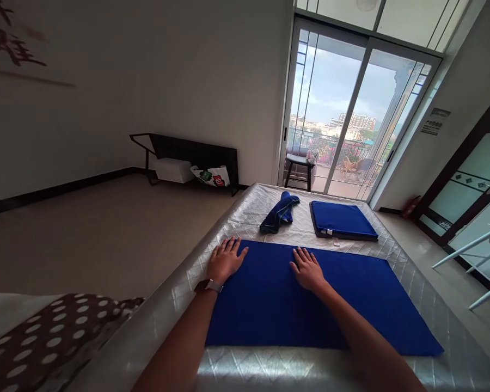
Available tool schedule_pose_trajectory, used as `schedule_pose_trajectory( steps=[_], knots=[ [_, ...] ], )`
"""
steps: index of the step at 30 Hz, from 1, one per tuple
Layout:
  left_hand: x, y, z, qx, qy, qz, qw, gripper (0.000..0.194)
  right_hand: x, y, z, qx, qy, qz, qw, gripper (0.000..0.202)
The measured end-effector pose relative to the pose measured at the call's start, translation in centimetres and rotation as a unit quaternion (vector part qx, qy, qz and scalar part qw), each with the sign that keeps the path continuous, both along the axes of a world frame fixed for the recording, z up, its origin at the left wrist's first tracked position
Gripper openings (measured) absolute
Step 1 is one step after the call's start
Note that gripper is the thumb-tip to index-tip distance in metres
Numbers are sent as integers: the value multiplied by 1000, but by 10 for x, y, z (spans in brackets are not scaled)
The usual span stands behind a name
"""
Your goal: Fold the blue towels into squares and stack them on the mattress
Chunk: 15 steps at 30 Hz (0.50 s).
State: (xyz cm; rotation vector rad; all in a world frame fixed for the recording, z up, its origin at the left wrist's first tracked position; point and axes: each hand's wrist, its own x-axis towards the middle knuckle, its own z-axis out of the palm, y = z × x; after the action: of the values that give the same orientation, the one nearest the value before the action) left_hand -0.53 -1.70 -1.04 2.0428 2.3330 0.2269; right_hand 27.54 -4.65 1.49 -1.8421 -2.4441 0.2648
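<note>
A blue cloth lies spread flat on the quilted, silvery mattress. My left hand rests with fingers spread at the cloth's far left corner, partly over the edge. Near the middle of the far edge, my right hand lies palm down on the cloth, fingers stretched out. Neither hand holds anything. Beyond them sits a crumpled blue cloth. To its right is a neat stack of folded blue cloths with a dark layer underneath and small white tags at the near corner.
Brown polka-dot fabric lies at the lower left. A black bench-like rack with a white box and a printed bag stands by the wall. Glass sliding doors are behind the mattress; a white-legged table is at right.
</note>
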Motion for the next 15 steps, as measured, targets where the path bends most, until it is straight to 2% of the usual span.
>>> schedule_pose_trajectory(
  steps=[2, 4, 8, 10, 12, 15],
  knots=[
    [-1, 1, -1, 2, 5, -3, 1000, 67, 40, 1, -3, 2, -20, -28, 999, 63],
    [-1, 2, -3, 6, 7, -8, 1000, 67, 94, 0, -4, 6, -48, -76, 996, 62],
    [-2, 2, -4, 10, 12, -16, 1000, 67, 212, -7, -2, 2, -91, -210, 973, 64],
    [-2, 2, -3, 5, 9, -15, 1000, 68, 254, -12, -1, 2, -85, -273, 958, 65],
    [-2, 2, -2, -1, 9, -18, 1000, 69, 276, -17, -2, 3, -70, -305, 950, 67],
    [-1, 2, 1, 6, 16, -29, 999, 68, 281, -22, -4, 2, -60, -316, 947, 67]
  ],
)
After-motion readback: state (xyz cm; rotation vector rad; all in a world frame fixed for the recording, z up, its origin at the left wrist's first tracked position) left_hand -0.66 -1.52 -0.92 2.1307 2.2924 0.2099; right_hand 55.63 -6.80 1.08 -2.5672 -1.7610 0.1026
